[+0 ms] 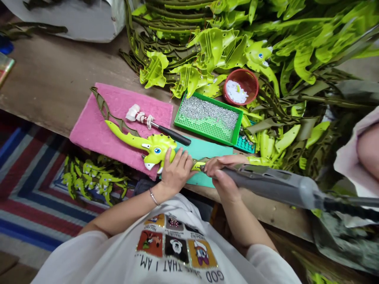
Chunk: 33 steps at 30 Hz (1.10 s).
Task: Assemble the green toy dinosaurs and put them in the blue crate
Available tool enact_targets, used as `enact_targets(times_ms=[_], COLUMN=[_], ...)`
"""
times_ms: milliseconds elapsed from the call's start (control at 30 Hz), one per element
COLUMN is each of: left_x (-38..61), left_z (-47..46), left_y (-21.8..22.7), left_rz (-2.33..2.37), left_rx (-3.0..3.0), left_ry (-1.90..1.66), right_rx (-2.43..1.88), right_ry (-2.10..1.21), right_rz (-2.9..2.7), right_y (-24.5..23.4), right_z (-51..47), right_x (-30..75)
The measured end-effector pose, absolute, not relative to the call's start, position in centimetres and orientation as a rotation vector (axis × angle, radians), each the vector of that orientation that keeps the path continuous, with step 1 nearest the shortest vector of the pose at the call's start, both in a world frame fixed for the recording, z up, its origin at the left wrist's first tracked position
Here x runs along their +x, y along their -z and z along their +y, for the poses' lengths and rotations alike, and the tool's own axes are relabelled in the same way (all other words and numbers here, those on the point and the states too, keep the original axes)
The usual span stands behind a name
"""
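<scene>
Your left hand [177,167] holds the lime-green, dinosaur-headed plastic toy [152,144], partly on the fluffy pink cloth [85,118]; your right hand [225,186] grips the long grey screwdriver [266,184]. The toy looks light and stiff; hold its head.

The curved lime plastic dinosaur toy [156,151] lay partly over the rectangular pink cloth [89,118], front-left of the rectangular green plastic tray [204,128].

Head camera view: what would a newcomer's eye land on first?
Probably the great heap of lime-green parts across the back of the table. Next, the dinosaur-headed toy under the left hand, partly on the pink cloth. Then the grey tool in the right hand, its tip toward the left hand.
</scene>
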<state>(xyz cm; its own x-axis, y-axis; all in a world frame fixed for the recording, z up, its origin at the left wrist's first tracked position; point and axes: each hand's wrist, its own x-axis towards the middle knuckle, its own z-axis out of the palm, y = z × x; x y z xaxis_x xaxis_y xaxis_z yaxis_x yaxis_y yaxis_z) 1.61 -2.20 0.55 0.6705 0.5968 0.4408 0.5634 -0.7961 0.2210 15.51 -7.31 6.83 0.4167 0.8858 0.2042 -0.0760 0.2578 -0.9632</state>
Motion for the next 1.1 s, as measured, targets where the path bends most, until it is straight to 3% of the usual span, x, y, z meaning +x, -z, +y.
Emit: enact_targets(times_ms=[733,1100], left_x=[1.7,1.6], left_z=[-2.3,-2.2], left_y=[-0.3,-0.3], left_rz=[0.965,0.967], left_rx=[2.737,2.769], left_ry=[-0.773,-0.797], right_rx=[-1.079,-1.063], right_ry=[-0.658,-0.891], right_rz=[-1.0,-1.215], right_y=[-5.9,-5.7], right_z=[-7.1,-6.1], right_x=[15.1,16.3])
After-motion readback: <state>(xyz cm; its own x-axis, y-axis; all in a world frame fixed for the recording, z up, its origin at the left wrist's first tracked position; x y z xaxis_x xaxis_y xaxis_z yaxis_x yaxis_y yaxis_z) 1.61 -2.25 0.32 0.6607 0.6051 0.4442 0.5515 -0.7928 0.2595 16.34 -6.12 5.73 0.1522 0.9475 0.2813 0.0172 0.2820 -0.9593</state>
